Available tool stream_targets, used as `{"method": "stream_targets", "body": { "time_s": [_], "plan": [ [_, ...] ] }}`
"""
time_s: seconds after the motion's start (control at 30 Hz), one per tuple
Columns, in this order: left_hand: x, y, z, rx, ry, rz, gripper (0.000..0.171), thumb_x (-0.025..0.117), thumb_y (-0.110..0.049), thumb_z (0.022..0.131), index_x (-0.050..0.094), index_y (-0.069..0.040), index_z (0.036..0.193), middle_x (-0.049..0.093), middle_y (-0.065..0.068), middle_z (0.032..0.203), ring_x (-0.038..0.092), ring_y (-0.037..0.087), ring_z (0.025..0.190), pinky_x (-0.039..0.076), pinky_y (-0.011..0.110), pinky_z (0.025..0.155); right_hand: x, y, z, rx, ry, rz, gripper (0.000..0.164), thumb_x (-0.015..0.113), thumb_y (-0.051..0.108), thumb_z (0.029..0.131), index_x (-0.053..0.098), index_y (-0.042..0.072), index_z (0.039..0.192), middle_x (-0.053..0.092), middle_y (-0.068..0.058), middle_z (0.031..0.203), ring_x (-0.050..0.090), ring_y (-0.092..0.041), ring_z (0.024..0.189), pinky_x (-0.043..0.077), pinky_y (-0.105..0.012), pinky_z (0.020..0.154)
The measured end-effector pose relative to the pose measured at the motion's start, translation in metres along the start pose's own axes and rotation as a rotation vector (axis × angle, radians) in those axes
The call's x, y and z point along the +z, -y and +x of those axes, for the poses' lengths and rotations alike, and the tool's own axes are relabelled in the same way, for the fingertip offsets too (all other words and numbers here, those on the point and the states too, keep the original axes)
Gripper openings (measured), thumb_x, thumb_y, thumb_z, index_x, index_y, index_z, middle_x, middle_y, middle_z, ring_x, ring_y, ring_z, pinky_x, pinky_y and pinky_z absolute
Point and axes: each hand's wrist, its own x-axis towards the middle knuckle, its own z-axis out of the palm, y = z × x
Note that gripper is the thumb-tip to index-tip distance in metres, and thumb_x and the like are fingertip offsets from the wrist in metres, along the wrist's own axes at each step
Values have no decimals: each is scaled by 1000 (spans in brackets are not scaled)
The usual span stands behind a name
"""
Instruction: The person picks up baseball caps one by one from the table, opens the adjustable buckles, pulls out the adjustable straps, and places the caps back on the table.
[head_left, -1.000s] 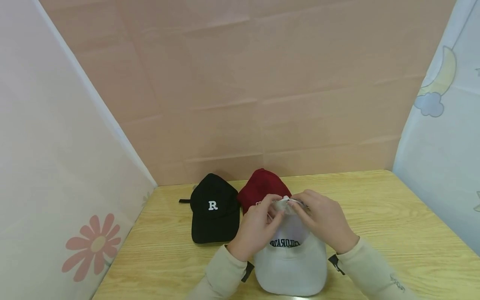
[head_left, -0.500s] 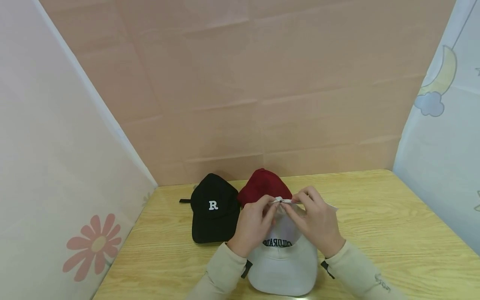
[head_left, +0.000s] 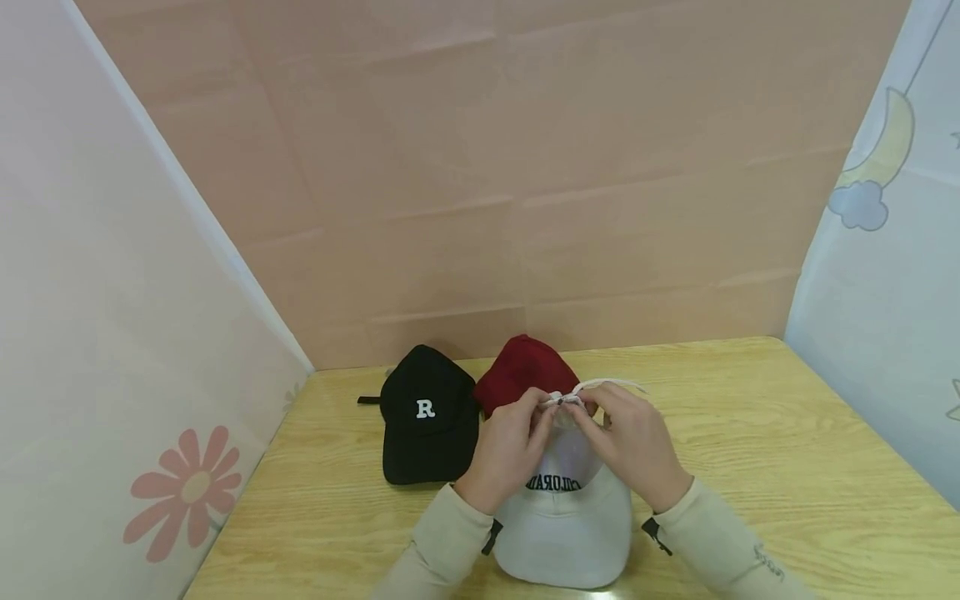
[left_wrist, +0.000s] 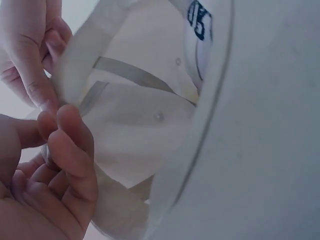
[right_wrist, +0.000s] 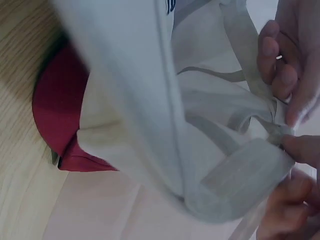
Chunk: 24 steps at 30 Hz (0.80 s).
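A white baseball cap [head_left: 564,542] with dark COLORADO lettering [head_left: 553,483] stands with its brim toward me and its back raised. My left hand [head_left: 501,454] pinches one side of the cap's back strap [head_left: 562,400] between thumb and fingers. From the other side my right hand [head_left: 637,446] pinches the strap at the same spot, and a loose white strap end [head_left: 611,382] sticks out past it. Both wrist views look onto the cap's inside lining [left_wrist: 135,130], with the fingertips of both hands close together at the strap. The fingers partly cover the fastening.
Left of my hands, a black cap [head_left: 431,433] with a white R lies on the wooden table [head_left: 315,517]. A dark red cap [head_left: 525,375] sits right beside it, behind the white cap and partly covered. Cloth walls [head_left: 420,167] enclose the back and sides.
Both hands and the white cap have shifted slightly left. The strap is drawn straighter between the fingers, and its loose end now shows above my right hand.
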Motion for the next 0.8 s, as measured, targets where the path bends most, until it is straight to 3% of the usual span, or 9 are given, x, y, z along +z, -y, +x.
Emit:
{"method": "stream_targets", "body": {
  "time_s": [0.27,0.5,0.8],
  "plan": [
    [1,2,0,32,1,87,9,63,-20,100,65,-11,103,63,-4,76,51,2,64,43,12,56,2,-3,0,0,38,94,21,75,-9,77,70,7,90,55,8,75,48,-9,59,37,-12,55],
    [3,1,-2,46,6,127,9,63,-21,100,67,-13,102,67,-5,78,56,3,69,43,12,57,2,-2,0,11,51,108,19,71,-10,81,70,6,91,51,10,74,45,-2,63,38,-12,55],
    [5,-1,-4,99,-21,193,13,64,-25,99,70,-14,103,67,-6,74,54,1,62,38,9,53,4,-3,1,-8,45,130,20,65,-11,82,68,7,91,50,10,77,44,-1,66,37,-10,58]
  ]
}}
